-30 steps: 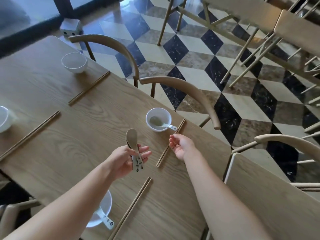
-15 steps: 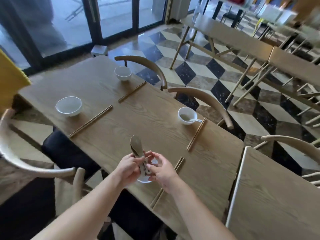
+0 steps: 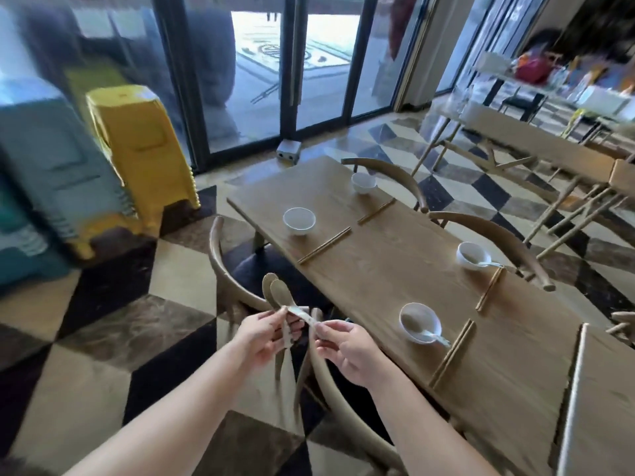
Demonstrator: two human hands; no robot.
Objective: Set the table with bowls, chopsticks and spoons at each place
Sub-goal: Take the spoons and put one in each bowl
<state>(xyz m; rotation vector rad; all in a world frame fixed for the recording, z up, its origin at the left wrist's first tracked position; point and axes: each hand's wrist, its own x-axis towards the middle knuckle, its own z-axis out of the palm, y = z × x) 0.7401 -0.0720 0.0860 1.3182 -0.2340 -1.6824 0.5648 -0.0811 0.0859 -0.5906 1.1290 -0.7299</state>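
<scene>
A long wooden worktop (image 3: 395, 269) carries four white bowls, each with a pair of chopsticks beside it. Take the near bowl (image 3: 420, 322) as the mark: it holds a spoon (image 3: 433, 336), handle over the rim, and its chopsticks (image 3: 452, 354) lie just to its right. Beyond it and to the right sits a second bowl (image 3: 470, 255), also with a spoon (image 3: 489, 264), chopsticks (image 3: 490, 289) close in front. Farther back and left is an empty bowl (image 3: 299, 220) with chopsticks (image 3: 324, 244) alongside. The farthest bowl (image 3: 363, 182), near the back corner, has chopsticks (image 3: 376, 211) just this side of it.
</scene>
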